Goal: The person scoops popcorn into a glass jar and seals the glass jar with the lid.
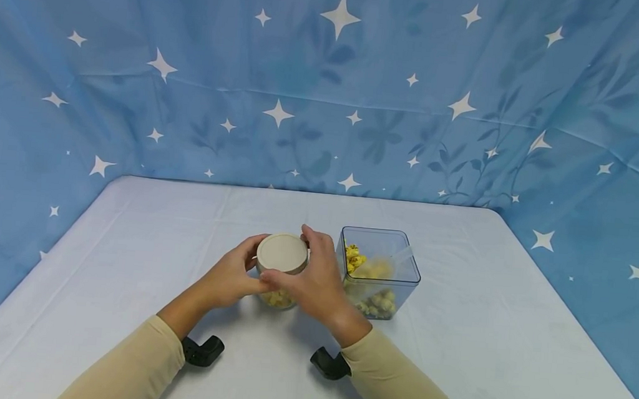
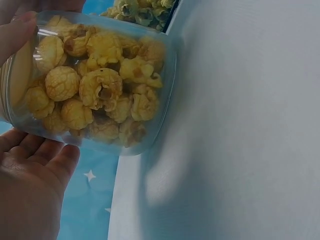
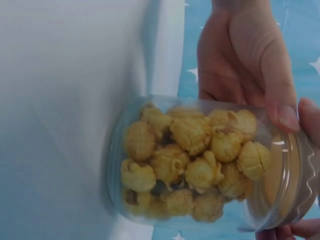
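Note:
A clear jar of popcorn [image 2: 100, 85] stands upright near the middle of the table, with a cream lid [image 1: 283, 253] on top. My left hand [image 1: 230, 278] holds the jar from its left side, thumb in front and fingers behind. From the right, my right hand [image 1: 321, 281] grips the lid's rim, its thumb at the front edge and fingers at the far side. Through the jar's wall [image 3: 120, 165], round caramel-coloured pieces show in both wrist views. Whether the lid is tight cannot be told.
Close to the right of my right hand is an uncovered, clear square container [image 1: 369, 238] with yellow popcorn [image 1: 355, 259] and a pale translucent piece [image 1: 403, 255] inside. A white cloth covers the table [image 1: 487, 363]. A blue starry curtain [image 1: 327, 100] hangs behind it.

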{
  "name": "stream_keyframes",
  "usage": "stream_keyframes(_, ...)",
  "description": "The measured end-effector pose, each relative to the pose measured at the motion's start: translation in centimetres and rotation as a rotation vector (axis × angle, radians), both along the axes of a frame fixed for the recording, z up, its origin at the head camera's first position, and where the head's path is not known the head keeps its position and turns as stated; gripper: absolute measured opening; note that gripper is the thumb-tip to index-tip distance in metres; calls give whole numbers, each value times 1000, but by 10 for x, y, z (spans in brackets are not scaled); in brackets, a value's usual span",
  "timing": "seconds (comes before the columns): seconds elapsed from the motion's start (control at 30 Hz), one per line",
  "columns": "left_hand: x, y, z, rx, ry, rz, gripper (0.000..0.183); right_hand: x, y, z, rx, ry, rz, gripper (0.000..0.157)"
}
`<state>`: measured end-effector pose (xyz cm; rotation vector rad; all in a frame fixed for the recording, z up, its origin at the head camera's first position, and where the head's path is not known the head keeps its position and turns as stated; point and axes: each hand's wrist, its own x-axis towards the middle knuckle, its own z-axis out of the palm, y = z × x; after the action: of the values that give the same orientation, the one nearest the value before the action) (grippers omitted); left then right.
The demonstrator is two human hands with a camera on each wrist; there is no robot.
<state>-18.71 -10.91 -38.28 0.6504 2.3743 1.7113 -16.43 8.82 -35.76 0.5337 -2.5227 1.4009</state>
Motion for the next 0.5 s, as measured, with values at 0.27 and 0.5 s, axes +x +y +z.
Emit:
stream_keyframes(0.27, 0, 0, -1, -2, -1, 2, 85, 0, 2, -1, -22, -16, 44, 80)
stream_keyframes(0.5, 0, -1, -1, -7, 6, 2, 84, -1, 1, 3, -3, -44, 50, 92)
